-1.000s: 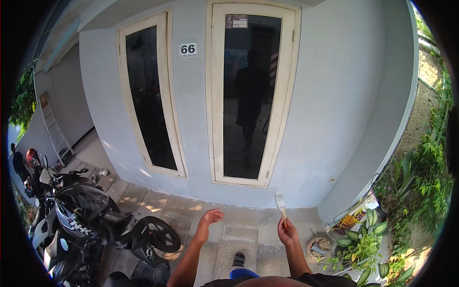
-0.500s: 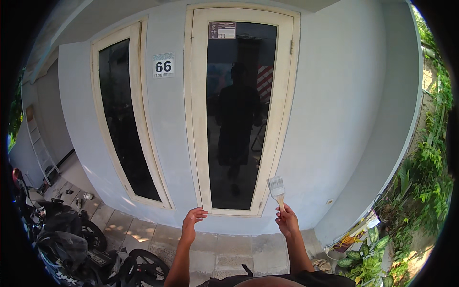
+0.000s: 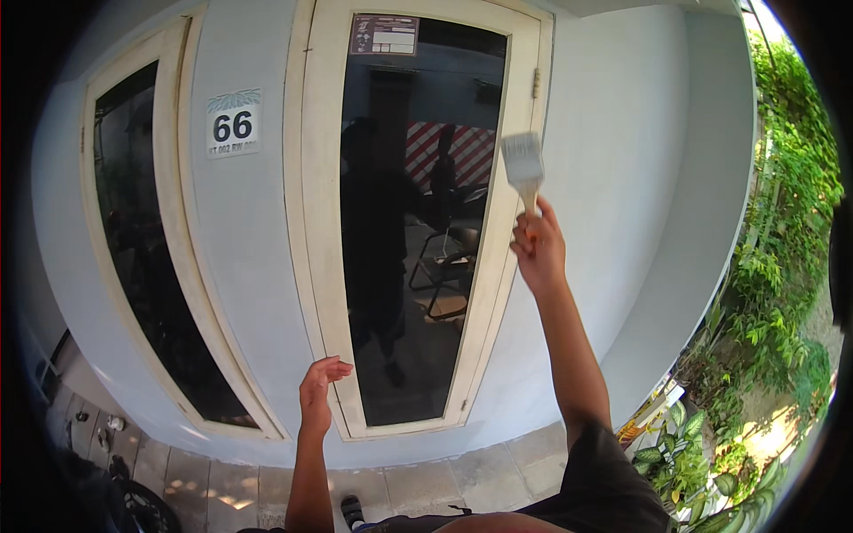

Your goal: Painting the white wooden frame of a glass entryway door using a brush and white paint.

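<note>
My right hand (image 3: 539,247) grips the wooden handle of a flat paintbrush (image 3: 524,160), bristles pointing up. The brush is raised in front of the right side of a cream window frame (image 3: 491,266); whether it touches the wood I cannot tell. Lower down, my left hand (image 3: 322,391) holds nothing. Its fingers stretch out to the right, near the frame's lower left side. Dark glass (image 3: 391,355) fills the frame and mirrors a person and a chair. A sticker (image 3: 384,35) is on the glass at the top.
A second cream-framed window (image 3: 142,240) and a number plate (image 3: 235,124) are on the pale wall (image 3: 613,178) to the left. Green plants (image 3: 791,293) line the right side. Part of a motorbike wheel (image 3: 142,511) stands at the lower left, on paving (image 3: 422,484).
My right hand has lifted the paintbrush from near the window's bottom corner to high beside its right side. My left hand has shifted slightly left. The view has moved closer to the window.
</note>
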Demonstrator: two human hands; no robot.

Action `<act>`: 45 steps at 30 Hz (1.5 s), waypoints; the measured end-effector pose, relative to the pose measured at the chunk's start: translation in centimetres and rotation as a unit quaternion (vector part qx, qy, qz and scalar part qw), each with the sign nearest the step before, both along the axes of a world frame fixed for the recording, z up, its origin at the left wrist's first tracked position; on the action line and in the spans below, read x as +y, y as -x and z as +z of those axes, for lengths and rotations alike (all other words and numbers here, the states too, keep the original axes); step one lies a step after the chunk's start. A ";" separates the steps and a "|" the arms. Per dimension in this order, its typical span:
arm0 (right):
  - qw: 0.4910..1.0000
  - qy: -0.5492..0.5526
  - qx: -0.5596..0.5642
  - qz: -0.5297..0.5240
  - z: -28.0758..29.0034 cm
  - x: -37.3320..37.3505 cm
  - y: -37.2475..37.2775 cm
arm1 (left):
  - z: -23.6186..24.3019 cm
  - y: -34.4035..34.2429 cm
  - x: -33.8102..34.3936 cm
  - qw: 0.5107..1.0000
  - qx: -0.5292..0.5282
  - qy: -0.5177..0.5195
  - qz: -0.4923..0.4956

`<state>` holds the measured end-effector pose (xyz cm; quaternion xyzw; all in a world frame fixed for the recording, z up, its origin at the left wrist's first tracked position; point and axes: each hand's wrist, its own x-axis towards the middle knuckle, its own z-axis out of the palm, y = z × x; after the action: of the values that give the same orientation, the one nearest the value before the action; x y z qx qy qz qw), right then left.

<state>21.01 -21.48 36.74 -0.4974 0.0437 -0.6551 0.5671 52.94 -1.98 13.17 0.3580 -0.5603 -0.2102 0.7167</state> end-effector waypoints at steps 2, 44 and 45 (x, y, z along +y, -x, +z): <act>0.996 0.058 -0.022 -0.057 6.4 -3.1 -3.2 | 1.7 -3.6 -2.2 1.000 -0.011 0.021 0.005; 0.739 0.384 0.088 -0.547 42.6 -22.2 -19.5 | 7.7 -22.7 -16.3 0.978 -0.003 0.126 -0.168; 0.746 0.319 0.070 -0.580 42.3 -23.0 -17.7 | 7.8 -22.4 -16.5 0.978 -0.010 0.126 -0.168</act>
<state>38.75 -44.47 79.08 -0.5728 0.1523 -0.7967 -0.1183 75.35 -18.50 20.93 0.1675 -0.6415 -0.2515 0.7052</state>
